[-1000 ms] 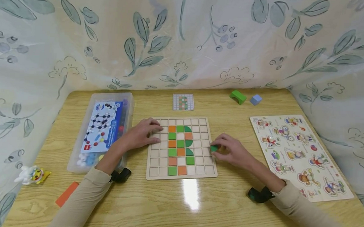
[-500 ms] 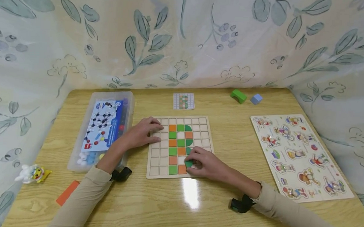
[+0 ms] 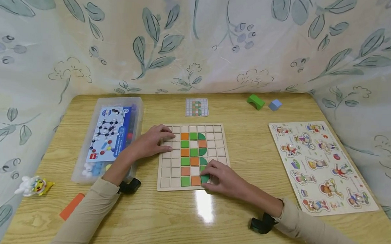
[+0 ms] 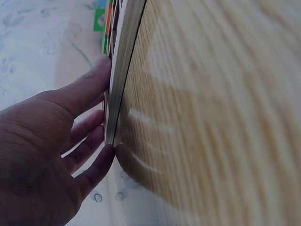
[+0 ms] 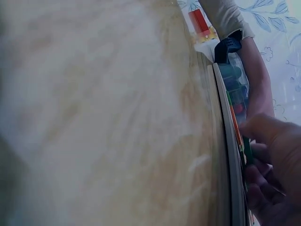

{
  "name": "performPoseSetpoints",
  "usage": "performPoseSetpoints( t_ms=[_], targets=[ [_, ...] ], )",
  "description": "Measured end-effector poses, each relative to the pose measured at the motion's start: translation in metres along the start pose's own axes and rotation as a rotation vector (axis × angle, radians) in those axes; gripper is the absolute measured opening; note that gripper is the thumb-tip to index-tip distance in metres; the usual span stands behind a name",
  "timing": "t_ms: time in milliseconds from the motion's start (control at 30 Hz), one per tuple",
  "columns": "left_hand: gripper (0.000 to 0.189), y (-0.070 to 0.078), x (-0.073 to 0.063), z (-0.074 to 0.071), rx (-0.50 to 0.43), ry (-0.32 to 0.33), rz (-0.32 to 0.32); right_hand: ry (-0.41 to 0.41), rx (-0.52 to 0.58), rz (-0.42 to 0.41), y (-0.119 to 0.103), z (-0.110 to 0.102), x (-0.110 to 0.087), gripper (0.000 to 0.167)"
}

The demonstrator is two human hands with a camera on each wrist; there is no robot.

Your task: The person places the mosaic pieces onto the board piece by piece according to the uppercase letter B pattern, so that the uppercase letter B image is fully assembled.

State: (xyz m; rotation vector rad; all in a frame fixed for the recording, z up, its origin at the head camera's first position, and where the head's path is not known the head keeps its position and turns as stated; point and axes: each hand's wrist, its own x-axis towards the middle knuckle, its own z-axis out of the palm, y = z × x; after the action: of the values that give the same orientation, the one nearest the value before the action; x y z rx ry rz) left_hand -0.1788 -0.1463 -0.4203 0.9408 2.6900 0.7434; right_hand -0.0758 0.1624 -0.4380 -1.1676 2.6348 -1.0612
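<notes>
A wooden grid board (image 3: 165,184) lies mid-table, with orange, green and pale tiles in its middle columns. Dark green rounded tiles line the right of this pattern. My right hand (image 3: 226,178) pinches a dark green curved tile (image 3: 205,179) low over the board's bottom row, right of an orange tile (image 3: 196,180). In the right wrist view, thumb and fingers close on the green tile (image 5: 248,149) at the board's surface. My left hand (image 3: 149,143) rests its relaxed fingers on the board's left edge; the left wrist view shows the fingertips (image 4: 107,153) touching that edge.
Behind the board lies a small pattern card (image 3: 196,107). A clear box of molecular model parts (image 3: 108,133) stands left, near a toy figure (image 3: 34,186) and an orange block (image 3: 72,206). A picture puzzle board (image 3: 323,169), green arch block (image 3: 256,102) and blue block (image 3: 275,105) are right.
My right hand has carried the green curved tile from beside the board's right edge leftward onto its bottom row, then slightly nearer me. My left hand has stayed at the left edge.
</notes>
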Motion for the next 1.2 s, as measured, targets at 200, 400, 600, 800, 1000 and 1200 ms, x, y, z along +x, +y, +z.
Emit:
performPoseSetpoints(
  t_ms=[200, 400, 600, 800, 1000, 1200],
  targets=[
    [0.046, 0.000, 0.000, 0.000, 0.000, 0.001, 0.002, 0.028, -0.046, -0.020, 0.003, 0.001, -0.004, 0.022],
    [0.046, 0.001, 0.000, 0.001, -0.004, 0.000, 0.001, 0.008, -0.022, -0.071, 0.007, 0.000, -0.005, 0.025],
    [0.046, -0.001, 0.000, 0.001, -0.001, 0.005, 0.011, -0.005, -0.022, -0.093, 0.007, -0.001, -0.006, 0.025],
    [0.046, -0.002, 0.000, 0.002, 0.000, 0.006, 0.014, 0.006, -0.046, -0.109, 0.005, -0.003, -0.005, 0.022],
    [0.050, 0.001, -0.002, 0.002, 0.044, -0.005, -0.018, 0.037, -0.164, -0.025, 0.004, -0.019, 0.002, 0.032],
    [0.067, 0.030, -0.013, -0.001, 0.299, -0.022, 0.087, -0.029, -0.379, 0.053, 0.010, -0.037, 0.020, 0.069]
  ],
)
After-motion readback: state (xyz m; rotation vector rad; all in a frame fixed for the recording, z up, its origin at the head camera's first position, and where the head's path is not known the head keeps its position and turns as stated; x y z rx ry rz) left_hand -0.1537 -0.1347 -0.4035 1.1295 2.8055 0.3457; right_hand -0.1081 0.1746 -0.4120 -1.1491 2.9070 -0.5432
